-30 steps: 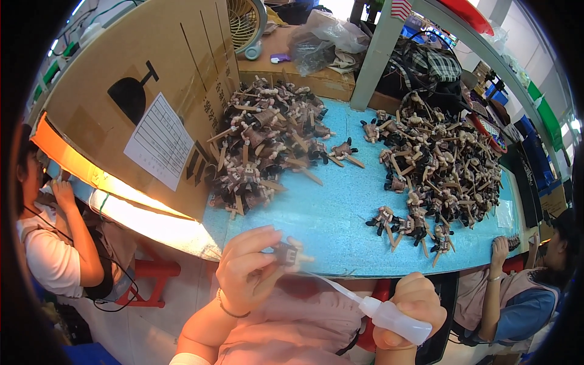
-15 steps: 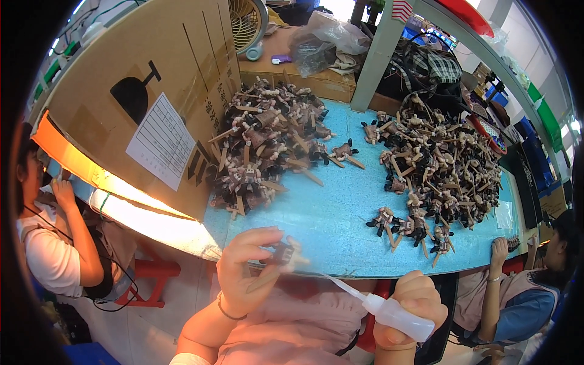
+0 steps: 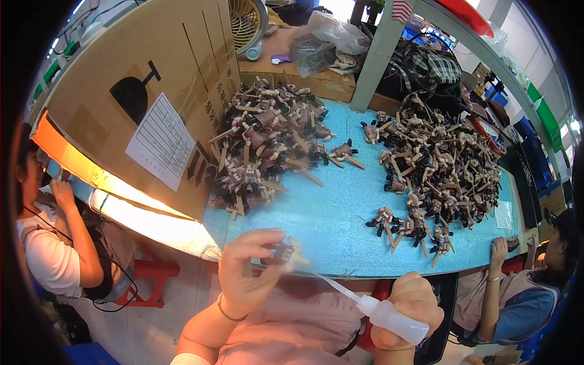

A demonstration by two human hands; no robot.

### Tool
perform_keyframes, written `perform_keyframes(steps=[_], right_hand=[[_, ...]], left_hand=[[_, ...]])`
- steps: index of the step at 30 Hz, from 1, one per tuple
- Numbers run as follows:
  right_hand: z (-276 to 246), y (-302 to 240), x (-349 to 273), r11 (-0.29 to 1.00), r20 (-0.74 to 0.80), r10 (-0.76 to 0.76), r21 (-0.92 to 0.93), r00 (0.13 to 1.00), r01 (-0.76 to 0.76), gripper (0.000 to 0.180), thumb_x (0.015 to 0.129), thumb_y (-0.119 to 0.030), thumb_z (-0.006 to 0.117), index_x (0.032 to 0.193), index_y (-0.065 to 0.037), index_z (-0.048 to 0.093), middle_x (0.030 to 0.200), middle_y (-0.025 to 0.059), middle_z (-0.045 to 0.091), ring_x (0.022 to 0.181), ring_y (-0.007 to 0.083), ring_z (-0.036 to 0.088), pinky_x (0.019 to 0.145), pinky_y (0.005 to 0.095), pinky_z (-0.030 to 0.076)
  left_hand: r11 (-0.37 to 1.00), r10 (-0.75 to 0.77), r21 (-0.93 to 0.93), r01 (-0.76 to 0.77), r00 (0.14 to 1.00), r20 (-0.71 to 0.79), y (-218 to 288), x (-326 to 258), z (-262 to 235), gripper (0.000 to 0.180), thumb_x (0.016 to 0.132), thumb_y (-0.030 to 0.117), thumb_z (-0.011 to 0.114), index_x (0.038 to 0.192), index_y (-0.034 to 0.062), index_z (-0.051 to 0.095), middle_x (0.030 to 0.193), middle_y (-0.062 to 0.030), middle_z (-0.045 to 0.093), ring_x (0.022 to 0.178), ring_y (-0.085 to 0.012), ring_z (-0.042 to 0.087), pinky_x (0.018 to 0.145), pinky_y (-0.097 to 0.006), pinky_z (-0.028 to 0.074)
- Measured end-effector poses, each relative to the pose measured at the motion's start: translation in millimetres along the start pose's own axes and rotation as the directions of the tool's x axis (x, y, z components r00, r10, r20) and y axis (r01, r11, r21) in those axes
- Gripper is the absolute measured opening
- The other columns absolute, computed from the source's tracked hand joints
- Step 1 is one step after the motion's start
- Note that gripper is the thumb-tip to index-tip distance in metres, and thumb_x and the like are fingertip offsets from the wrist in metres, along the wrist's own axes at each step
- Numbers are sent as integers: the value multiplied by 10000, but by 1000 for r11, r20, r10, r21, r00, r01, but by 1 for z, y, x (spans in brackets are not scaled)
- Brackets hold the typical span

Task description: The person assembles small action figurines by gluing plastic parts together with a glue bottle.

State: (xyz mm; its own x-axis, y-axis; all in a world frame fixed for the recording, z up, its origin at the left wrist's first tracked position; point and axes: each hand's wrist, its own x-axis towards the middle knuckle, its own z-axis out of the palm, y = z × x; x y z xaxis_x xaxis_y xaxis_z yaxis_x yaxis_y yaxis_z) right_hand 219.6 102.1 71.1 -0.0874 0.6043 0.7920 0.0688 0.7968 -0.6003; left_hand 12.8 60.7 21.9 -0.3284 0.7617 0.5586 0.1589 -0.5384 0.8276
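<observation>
My left hand is closed on a small brown-and-pale figurine, pinched between thumb and fingers over the table's near edge; its details are blurred. A flat wooden piece shows beside the thumb. Wrapped in my right hand is a white squeeze bottle, tilted, its long thin nozzle pointing up and left toward the figurine. Whether the tip touches the figurine, I cannot tell. Beyond my left hand lies a heap of similar figurines with wooden sticks, and a second heap spreads at the right.
The blue tabletop runs between the heaps. A tall cardboard box walls off the left side. A grey post rises at the back, near a plastic bag and a fan. Other people sit at both sides.
My right hand and the bottle have shifted slightly left, bringing the nozzle a little nearer the figurine. My left hand has hardly moved.
</observation>
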Motion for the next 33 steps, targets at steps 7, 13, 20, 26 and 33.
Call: perform_keyframes(steps=[7,13,20,26,33], right_hand=[[-3,-1,12,1000,137,-3,-9,991,5,537,743,-553,656,881,-81,442,691,8,440,569,144,422,516,278,330],[-1,7,10,998,101,37,50,994,-42,543,792,-566,595,910,-69,411,690,23,431,568,140,427,527,274,323],[3,6,13,995,111,54,72,992,-62,540,808,-565,578,914,-63,408,701,27,429,572,136,429,533,275,329],[-1,6,13,999,145,29,42,989,-35,540,804,-565,583,911,-65,412,695,24,425,570,132,418,534,271,326],[0,6,13,997,90,35,70,995,-42,539,800,-564,589,904,-66,410,684,22,423,560,131,410,527,268,321]], left_hand=[[983,-119,-144,115,993,-19,4,-1,-1,398,711,-103,677,964,57,413,1094,-186,538,997,-255,572,841,-335,500],[991,-74,-111,78,996,47,4,1,-6,351,757,-124,619,991,41,416,1123,-206,533,975,-235,581,769,-321,514],[989,-62,-134,68,997,50,7,2,-7,355,754,-98,642,996,47,428,1126,-211,537,997,-246,574,836,-347,492],[986,-65,-149,71,997,41,7,1,-7,354,752,-97,646,995,50,436,1124,-208,538,1017,-249,563,844,-364,494],[993,-41,-110,45,998,38,8,2,-9,361,750,-88,655,1001,52,436,1129,-205,537,1003,-245,567,840,-355,494]])
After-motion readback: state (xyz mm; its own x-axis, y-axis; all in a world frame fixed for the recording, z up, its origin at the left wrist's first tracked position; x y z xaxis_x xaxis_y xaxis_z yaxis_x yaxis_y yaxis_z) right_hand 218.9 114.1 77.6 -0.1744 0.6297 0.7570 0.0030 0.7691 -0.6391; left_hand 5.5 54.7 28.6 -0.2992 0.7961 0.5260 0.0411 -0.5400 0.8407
